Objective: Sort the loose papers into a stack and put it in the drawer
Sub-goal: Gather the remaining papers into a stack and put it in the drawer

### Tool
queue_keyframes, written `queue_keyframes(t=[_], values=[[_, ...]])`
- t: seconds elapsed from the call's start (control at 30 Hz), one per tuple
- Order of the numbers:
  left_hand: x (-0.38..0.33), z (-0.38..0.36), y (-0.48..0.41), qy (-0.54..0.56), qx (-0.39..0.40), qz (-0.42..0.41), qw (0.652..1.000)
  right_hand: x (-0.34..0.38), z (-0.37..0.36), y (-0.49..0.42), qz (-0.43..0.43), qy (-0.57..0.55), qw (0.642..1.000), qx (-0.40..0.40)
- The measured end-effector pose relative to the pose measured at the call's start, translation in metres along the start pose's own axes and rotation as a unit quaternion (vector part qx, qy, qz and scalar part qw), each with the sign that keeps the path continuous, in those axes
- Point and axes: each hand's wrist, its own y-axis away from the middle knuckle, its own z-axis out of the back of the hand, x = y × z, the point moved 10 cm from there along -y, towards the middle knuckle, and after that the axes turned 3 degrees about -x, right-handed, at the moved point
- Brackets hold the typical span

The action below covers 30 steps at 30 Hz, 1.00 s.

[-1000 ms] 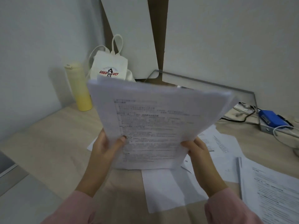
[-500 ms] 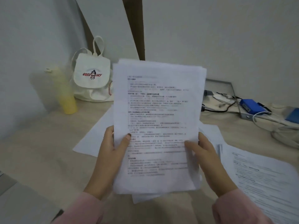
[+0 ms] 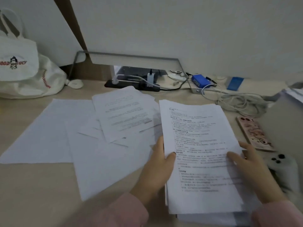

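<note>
A stack of printed papers lies low over the right side of the wooden desk. My left hand grips its left edge, thumb on top of the sheets. On the right edge, my right hand holds the stack with its thumb pressed on the top page. More paper shows under the stack at the bottom edge. Several loose sheets are spread across the middle and left of the desk, some printed, some blank. No drawer is visible.
A white tote bag sits at the back left. A black power strip, a blue device and tangled white cables line the back. Two phones lie to the right of the stack.
The stack went from upright in front of me down toward the desk on the right. Both hands kept hold of it. My view swung right and downward.
</note>
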Motion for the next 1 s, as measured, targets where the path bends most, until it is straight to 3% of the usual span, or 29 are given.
queue_keyframes(t=[0.23, 0.5, 0.67, 0.87, 1.0], values=[[0.029, -0.041, -0.009, -0.11, 0.024, 0.025, 0.993, -0.047, 0.029, -0.013, -0.026, 0.093, 0.994, -0.043], [0.032, -0.038, -0.01, -0.057, 0.042, 0.03, 0.997, -0.052, 0.02, -0.015, -0.007, 0.239, 0.97, -0.042], [0.022, -0.015, -0.009, -0.096, 0.045, 0.025, 0.994, -0.025, 0.02, -0.009, 0.034, 0.267, 0.963, -0.024], [0.011, 0.08, -0.028, -0.302, -0.04, -0.025, 0.952, 0.07, -0.057, 0.017, 0.183, 0.219, 0.948, 0.142], [0.029, 0.161, -0.047, -0.405, -0.075, 0.024, 0.911, 0.112, -0.142, 0.037, 0.183, 0.175, 0.933, 0.254]])
